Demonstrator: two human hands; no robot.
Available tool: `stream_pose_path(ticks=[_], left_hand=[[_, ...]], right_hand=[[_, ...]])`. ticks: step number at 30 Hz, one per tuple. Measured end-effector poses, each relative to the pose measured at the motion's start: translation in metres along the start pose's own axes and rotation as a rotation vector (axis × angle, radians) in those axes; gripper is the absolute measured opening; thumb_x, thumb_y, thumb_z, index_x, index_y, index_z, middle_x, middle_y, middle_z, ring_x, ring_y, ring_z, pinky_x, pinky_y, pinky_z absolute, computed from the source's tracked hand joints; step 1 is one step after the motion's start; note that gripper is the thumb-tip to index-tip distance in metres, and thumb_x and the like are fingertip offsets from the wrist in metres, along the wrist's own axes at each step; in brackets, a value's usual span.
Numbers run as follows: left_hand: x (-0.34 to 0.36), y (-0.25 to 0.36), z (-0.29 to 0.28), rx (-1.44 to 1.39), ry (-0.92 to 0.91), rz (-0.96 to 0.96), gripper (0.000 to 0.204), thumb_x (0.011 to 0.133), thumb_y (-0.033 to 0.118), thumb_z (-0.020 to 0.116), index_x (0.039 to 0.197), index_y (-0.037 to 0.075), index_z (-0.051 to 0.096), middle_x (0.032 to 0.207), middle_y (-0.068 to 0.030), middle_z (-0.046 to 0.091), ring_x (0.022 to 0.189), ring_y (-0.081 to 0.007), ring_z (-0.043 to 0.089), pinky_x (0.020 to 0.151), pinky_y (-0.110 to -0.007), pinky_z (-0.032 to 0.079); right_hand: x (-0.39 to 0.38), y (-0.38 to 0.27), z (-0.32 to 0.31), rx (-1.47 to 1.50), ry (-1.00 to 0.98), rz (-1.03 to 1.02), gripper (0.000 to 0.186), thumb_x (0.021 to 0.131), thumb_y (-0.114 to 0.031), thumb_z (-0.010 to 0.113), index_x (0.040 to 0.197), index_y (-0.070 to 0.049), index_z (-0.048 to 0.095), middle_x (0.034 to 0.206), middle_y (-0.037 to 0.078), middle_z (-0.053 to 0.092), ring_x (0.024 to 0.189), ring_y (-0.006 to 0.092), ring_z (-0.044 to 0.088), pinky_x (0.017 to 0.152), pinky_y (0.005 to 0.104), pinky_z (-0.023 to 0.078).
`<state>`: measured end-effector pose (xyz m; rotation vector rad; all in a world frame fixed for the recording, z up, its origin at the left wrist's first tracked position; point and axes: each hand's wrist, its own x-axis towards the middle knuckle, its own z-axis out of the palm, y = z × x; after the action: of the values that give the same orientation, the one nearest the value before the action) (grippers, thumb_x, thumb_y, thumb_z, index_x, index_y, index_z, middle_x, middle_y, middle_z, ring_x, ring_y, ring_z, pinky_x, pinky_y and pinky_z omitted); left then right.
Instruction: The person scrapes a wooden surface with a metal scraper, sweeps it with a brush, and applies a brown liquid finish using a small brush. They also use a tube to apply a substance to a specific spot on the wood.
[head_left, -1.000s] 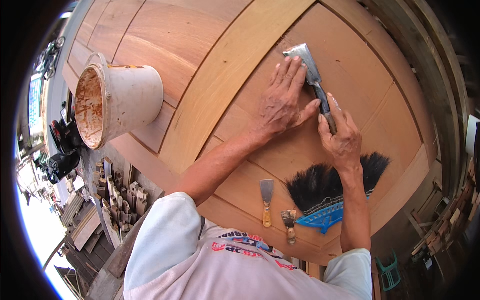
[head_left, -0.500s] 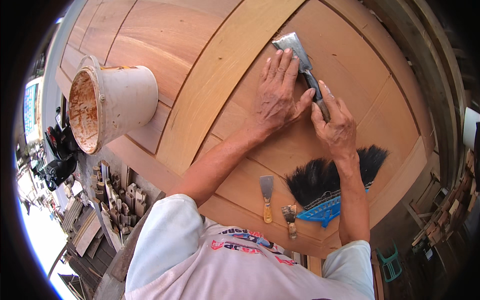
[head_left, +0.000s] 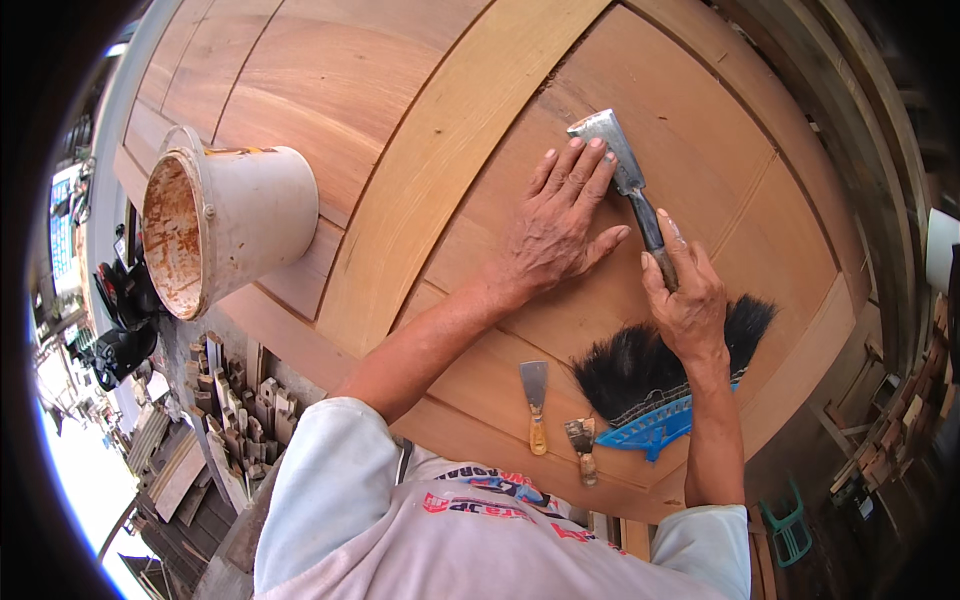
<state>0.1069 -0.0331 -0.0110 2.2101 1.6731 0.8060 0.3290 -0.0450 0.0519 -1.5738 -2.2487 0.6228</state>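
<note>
A broad metal chisel with a dark handle slants over a reddish-brown wooden panel. Its handle end is gripped in my right hand, the index finger stretched along it. My left hand lies flat with fingers out and thumb apart; its fingertips rest at the side of the blade. Nearer my body, a putty knife with a yellowish handle and a smaller worn scraper lie on the wood. Under my right forearm is a blue brush head with black bristles.
A white bucket, stained reddish-brown inside, stands at the left of the panel. A paler wood strip crosses the surface. Wood offcuts are piled below left, more timber lies at right, and a green plastic stool is lower right.
The chisel and my right hand have moved back toward my body and slightly right. My left hand has shifted a little right and nearer, still at the blade.
</note>
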Motion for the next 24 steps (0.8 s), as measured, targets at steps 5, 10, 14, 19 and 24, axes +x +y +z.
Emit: stream_pose_path(ticks=[5,10,14,19,24], left_hand=[[0.001,0.000,0.005,0.021,0.024,-0.023,0.085,0.099,0.053,0.069,0.160,-0.001,0.042,0.167,-0.0222,0.038,0.157,-0.0385,0.033,0.129,-0.051,0.025],[0.010,0.001,0.002,0.021,0.119,-0.070,0.081,0.099,0.052,0.068,0.158,0.000,0.045,0.165,-0.0212,0.043,0.155,-0.0376,0.038,0.128,-0.051,0.026],[0.001,0.002,0.003,0.040,0.069,-0.021,0.078,0.099,0.050,0.069,0.156,0.000,0.047,0.162,-0.0213,0.047,0.153,-0.0354,0.041,0.127,-0.050,0.029],[-0.002,-0.003,0.004,0.058,0.110,-0.060,0.075,0.098,0.048,0.070,0.154,0.002,0.050,0.160,-0.0196,0.049,0.152,-0.0355,0.043,0.127,-0.050,0.028],[0.006,0.007,0.003,-0.006,0.099,-0.055,0.073,0.097,0.043,0.072,0.152,0.000,0.051,0.160,-0.0211,0.049,0.152,-0.0365,0.043,0.126,-0.051,0.028]], right_hand=[[0.019,-0.004,0.005,0.021,-0.007,-0.025,0.060,0.094,-0.019,0.076,0.152,-0.018,0.060,0.090,0.014,0.063,0.074,0.0329,0.070,0.065,0.0464,0.058],[0.027,-0.006,0.013,-0.014,0.014,-0.049,0.059,0.094,-0.020,0.076,0.151,-0.018,0.060,0.089,0.014,0.064,0.073,0.0325,0.070,0.064,0.0453,0.058],[0.012,-0.003,-0.001,0.003,-0.006,-0.024,0.056,0.096,-0.022,0.075,0.150,-0.018,0.061,0.089,0.014,0.063,0.070,0.0331,0.069,0.062,0.0455,0.058],[0.015,-0.009,0.002,-0.035,-0.049,-0.029,0.057,0.096,-0.021,0.075,0.151,-0.018,0.061,0.090,0.012,0.063,0.070,0.0312,0.069,0.063,0.0451,0.058],[0.009,0.000,0.009,0.007,0.023,-0.017,0.057,0.096,-0.023,0.075,0.150,-0.018,0.061,0.091,0.013,0.064,0.073,0.0330,0.070,0.065,0.0446,0.059]])
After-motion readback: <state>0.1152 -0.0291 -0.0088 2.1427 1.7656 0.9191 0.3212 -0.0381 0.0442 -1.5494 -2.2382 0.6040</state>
